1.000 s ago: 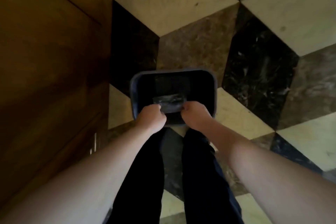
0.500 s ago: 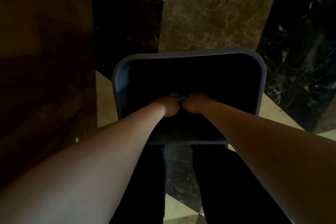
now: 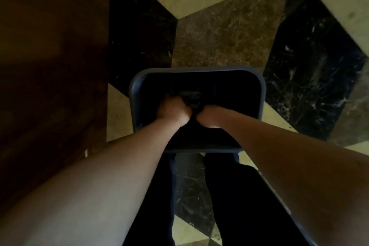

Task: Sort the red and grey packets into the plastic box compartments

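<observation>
Closest to the camera are the person's two legs in dark trousers (image 3: 249,205), at 6 o'clock. A strip of floor shows between them.

Two bare arms reach forward from the bottom corners. They come together inside a dark bin (image 3: 263,94) near the middle of the picture. The bin has a grey-blue rim with round corners. It stands on the floor just past the legs. Inside, it is very dark.

The left hand (image 3: 172,109) is curled into a fist, a little toward 9 o'clock from the middle. The right hand (image 3: 207,116) is curled up too, right beside it. The two hands are almost touching. Between them, and just above them toward 12 o'clock, is a dark, crinkly packet (image 3: 189,97) with a few shiny spots. Both hands seem to grip it by its near edge. It is too dark to see the fingers well. The packet's colour is hard to tell in the shade. It is down inside the bin, near the middle.

Past the bin, the marble floor (image 3: 219,42) has big tiles in cream, brown and black. A brown tile lies at 12 o'clock, and black ones at 11 and 3 o'clock.

Along the whole 9 o'clock side stands a brown wooden panel (image 3: 50,66).
</observation>
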